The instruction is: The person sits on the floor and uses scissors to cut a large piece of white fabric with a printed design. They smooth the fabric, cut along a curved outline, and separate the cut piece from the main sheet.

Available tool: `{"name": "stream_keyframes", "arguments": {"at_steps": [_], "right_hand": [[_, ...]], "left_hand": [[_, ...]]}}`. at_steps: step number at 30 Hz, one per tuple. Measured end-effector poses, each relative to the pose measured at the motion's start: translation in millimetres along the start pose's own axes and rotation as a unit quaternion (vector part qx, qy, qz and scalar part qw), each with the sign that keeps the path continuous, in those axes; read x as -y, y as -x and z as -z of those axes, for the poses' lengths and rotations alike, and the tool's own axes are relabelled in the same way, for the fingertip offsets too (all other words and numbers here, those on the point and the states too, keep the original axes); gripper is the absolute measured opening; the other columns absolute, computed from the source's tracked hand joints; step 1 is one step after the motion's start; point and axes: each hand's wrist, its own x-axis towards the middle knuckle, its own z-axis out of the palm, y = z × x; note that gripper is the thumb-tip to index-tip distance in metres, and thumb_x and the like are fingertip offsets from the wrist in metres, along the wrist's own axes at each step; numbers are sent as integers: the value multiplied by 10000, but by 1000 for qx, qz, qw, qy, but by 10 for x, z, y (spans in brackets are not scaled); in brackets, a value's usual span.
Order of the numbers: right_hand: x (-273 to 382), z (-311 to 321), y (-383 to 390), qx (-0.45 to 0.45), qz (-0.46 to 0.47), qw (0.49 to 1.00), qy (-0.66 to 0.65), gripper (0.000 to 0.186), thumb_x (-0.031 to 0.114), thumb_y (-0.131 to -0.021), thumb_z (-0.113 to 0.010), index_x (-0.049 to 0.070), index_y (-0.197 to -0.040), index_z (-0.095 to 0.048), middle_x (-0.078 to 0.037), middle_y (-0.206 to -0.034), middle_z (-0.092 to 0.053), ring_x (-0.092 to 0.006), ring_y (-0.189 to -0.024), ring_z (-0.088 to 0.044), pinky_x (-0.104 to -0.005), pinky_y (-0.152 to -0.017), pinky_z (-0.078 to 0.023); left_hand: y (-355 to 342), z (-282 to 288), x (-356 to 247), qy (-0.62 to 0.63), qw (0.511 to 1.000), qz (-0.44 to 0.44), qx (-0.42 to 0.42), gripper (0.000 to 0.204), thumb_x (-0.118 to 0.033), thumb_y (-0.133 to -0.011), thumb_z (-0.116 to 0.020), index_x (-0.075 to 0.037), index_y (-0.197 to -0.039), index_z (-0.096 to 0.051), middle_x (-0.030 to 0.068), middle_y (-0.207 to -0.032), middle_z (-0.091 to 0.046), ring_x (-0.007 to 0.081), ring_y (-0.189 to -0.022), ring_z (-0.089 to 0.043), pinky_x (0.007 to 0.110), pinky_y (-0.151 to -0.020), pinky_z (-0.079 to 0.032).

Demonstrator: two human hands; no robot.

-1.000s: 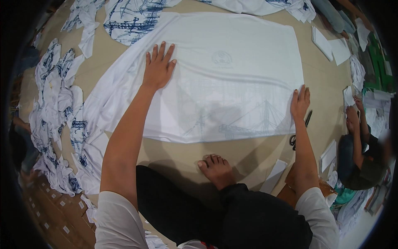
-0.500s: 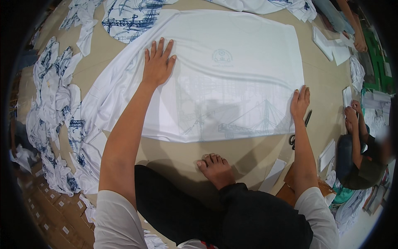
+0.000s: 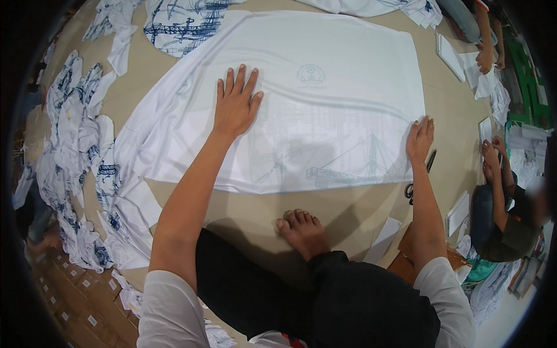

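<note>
A large piece of thin white fabric (image 3: 342,64) lies spread before me, with faint blue crane drawings and a round emblem showing through it. My left hand (image 3: 237,107) rests flat on its left part, fingers spread. At the right edge of the cloth, my right hand (image 3: 420,139) lies with its fingers stretched out along the border. Beside the right wrist are scissors (image 3: 409,193), partly hidden by the forearm, and a dark slim pen-like thing (image 3: 431,160). Toward the left the cloth runs into loose folds.
Heaped white and blue printed cloth pieces (image 3: 78,130) lie along the left. Another printed piece (image 3: 183,26) is at the far side. A white strip (image 3: 383,239) lies near my foot (image 3: 303,232). A co-worker (image 3: 510,214) sits at the right; another person's hand (image 3: 484,61) is at the far right.
My left hand has slid right and slightly nearer across the fabric, which looks flatter there. The right hand has stayed at the edge. The far-right person's hand has moved left.
</note>
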Motion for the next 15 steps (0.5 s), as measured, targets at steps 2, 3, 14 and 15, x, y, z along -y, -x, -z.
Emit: {"name": "stream_keyframes", "arguments": {"at_steps": [2,3,14,15], "right_hand": [[44,74,67,-11,33,999,16,678,435,-1097,-409,-18,-1599,-363,-291,-1666,-302,-451,-1556,-257,-595,-1249,-196],[140,128,128,-14,51,998,22,676,432,-1097,-414,-12,-1603,-357,-290,-1669,-297,-456,-1556,-254,-603,-1246,-195],[765,321,962,90,46,995,17,743,475,-1058,-485,58,-1647,-305,-289,-1702,-205,-478,-1584,-156,-691,-1229,-119],[766,308,976,92,40,995,13,746,476,-1058,-487,59,-1648,-303,-289,-1704,-203,-476,-1585,-155,-690,-1230,-116]], "left_hand": [[93,28,-45,23,999,20,-9,611,-404,-1102,-426,-166,-1656,-328,179,-1720,-253,454,-1586,-171,626,-1266,-121],[206,71,-78,36,999,39,-13,610,-389,-1100,-426,-141,-1649,-335,197,-1713,-260,471,-1579,-175,640,-1260,-121],[1436,217,-435,-15,970,242,-7,593,-361,-1114,-333,-141,-1664,-306,216,-1726,-215,511,-1581,-117,677,-1245,-59],[1435,215,-421,-17,971,239,-11,590,-362,-1115,-336,-147,-1664,-307,210,-1726,-217,505,-1583,-117,675,-1246,-53]]}}
